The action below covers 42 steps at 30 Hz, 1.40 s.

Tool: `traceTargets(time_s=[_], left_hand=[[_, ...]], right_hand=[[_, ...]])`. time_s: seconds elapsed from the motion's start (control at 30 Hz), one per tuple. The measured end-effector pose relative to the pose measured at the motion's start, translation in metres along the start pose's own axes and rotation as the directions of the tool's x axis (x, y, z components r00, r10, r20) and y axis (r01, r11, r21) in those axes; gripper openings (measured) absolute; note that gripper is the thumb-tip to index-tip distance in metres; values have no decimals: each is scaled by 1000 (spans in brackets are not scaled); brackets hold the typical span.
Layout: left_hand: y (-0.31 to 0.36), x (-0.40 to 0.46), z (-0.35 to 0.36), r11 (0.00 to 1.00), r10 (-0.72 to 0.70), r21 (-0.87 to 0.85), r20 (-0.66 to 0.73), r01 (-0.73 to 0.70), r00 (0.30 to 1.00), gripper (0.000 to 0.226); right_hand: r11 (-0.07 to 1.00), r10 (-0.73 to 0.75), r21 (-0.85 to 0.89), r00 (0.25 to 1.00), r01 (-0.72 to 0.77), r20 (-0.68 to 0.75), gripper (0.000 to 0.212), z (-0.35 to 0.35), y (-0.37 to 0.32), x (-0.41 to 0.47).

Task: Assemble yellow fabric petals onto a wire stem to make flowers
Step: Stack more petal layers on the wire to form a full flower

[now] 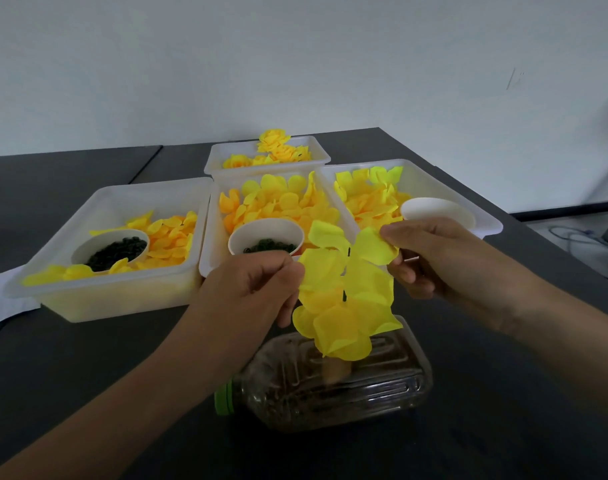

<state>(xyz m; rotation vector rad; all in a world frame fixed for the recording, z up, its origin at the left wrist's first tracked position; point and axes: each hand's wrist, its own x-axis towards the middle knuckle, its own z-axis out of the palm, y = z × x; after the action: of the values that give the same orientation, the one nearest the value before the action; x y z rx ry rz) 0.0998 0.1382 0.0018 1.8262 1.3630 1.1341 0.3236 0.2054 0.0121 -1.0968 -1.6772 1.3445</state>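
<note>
Standing upright at centre foreground: wire stem (346, 271), dark, threaded with a stack of yellow petals (344, 317), its top showing between the uppermost ones.

Left hand (257, 289): fingers curled, thumb and forefinger pinching the edge of an upper-left petal.

Right hand (437, 258): fingers curled, pinching the outer edge of the top petal (375, 249) on the stem's right side.

Bottle (333, 375): clear plastic, lying on its side beneath the petals, green cap (224, 396) to the left, dark matter inside. The stem's lower end is hidden behind the petals; whether it enters the bottle cannot be told.

Table (88, 375): dark, bearing all items.

Left bin (105, 292): white plastic, holding loose yellow-orange petals and a paper cup (110, 249) of small dark pieces.

Middle bin (209, 244): white, touching the left bin, heaped with petals, with a second cup (265, 237) of dark rings.

Right bin (486, 216): white, holding petals and a third white cup (437, 211), contents unseen, just behind the right hand.

Far bin (219, 164): white, behind the middle one, containing finished yellow flowers (275, 147).

White sheet (4, 299): at the left edge, partly under the left bin.

Wall (295, 64): pale, plain, behind the table.
</note>
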Motion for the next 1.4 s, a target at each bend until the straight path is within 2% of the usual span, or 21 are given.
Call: traceTargets(time_s=[0.2,0.33,0.47,0.6,0.77,0.9,1.0,1.07,1.13,1.17,1.23,1.33,1.4], left_hand=[[-13,-1,2,998,-57,16,41,56,998,41],[-19,-9,5,993,-67,102,53,61,996,42],[-28,-20,12,960,-80,275,62,60,995,37],[-34,-25,21,939,-63,340,49,43,997,30],[-42,-25,25,958,-86,280,64,65,994,30],[-47,-30,18,978,-49,205,23,43,999,48],[-51,-32,10,986,-56,156,-39,61,998,65],[-51,-29,4,990,-76,116,-81,85,994,69],[-47,-24,-2,991,-82,92,-111,92,990,64],[-45,-21,-5,992,-74,90,-120,85,990,60],[-40,-16,-10,993,-59,93,-141,72,988,57],[-34,-11,-14,991,-19,124,-174,41,985,55],[-30,-9,-17,985,7,170,-181,24,984,54]], right_hand=[[996,51,-78,998,-49,27,43,4,14,-2],[991,53,-128,998,-50,21,43,7,25,-2],[975,42,-219,998,-30,49,41,9,43,-4],[963,-34,-267,999,44,42,42,12,52,-4],[936,-94,-338,995,99,32,39,14,54,-5],[934,-93,-338,991,120,96,41,8,47,-8],[920,-131,-374,991,117,-12,43,-9,40,0],[812,-276,-564,950,149,-146,39,-26,36,18],[605,-393,-793,893,71,-220,23,-44,32,44],[531,-397,-847,885,6,-243,17,-51,30,58],[462,-341,-883,902,-84,-265,17,-60,31,84],[315,-225,-925,930,-212,-290,33,-61,41,115],[233,-156,-929,932,-289,-328,34,-59,49,129]])
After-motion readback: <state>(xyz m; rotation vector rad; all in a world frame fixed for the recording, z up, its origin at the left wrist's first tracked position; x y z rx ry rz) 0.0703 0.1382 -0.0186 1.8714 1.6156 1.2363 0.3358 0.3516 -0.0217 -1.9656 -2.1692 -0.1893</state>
